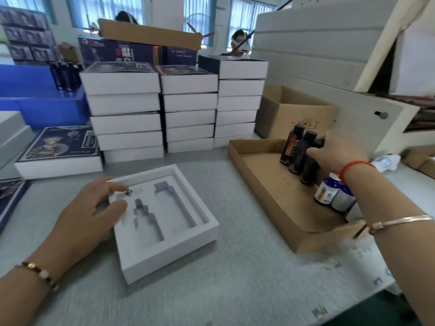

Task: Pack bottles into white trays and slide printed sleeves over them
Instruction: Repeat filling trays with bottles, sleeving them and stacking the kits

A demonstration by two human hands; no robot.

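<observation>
A white tray (pixel 188 241) with two bottle-shaped cutouts lies on the grey table in front of me. My left hand (pixel 94 208) rests on its left rim, thumb and fingers pinching the edge. To the right, a shallow cardboard tray (pixel 259 180) holds dark bottles (pixel 296 151) and white-labelled bottles (pixel 327 191). My right hand (pixel 336 154) reaches into it and curls around the dark bottles. A printed sleeve box (pixel 58 147) lies at the left.
Three stacks of sleeved white boxes (pixel 188 109) stand behind the tray. A brown carton (pixel 294 114) and a white machine (pixel 329 55) sit at the back right. Blue crates (pixel 42 97) with dark bottles are at the left. Two people sit beyond the stacks.
</observation>
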